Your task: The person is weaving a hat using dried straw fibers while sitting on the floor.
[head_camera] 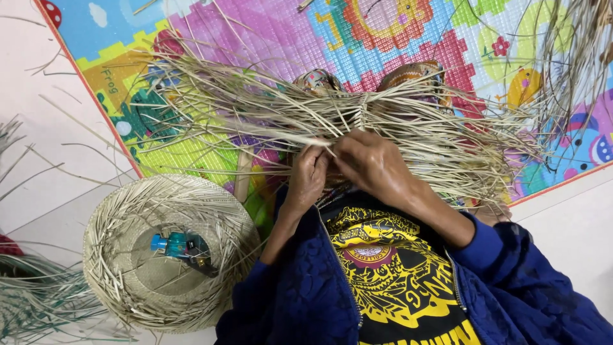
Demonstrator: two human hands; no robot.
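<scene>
A wide bundle of pale straw strips (408, 124) lies across my lap, woven together in a narrow band at its middle (363, 112). My left hand (308, 177) pinches a few loose strips at the near edge of the weave. My right hand (373, 163) is curled over the strips just beside it, fingers closed on the straw. Both hands touch each other at the fingertips. My knees, in patterned cloth (408, 73), show just past the bundle.
A half-woven round straw hat (128, 255) lies brim-up at the left with a small blue bottle (175, 245) inside. More green and pale strips (32, 300) pile at the far left. A colourful play mat (268, 32) covers the floor ahead.
</scene>
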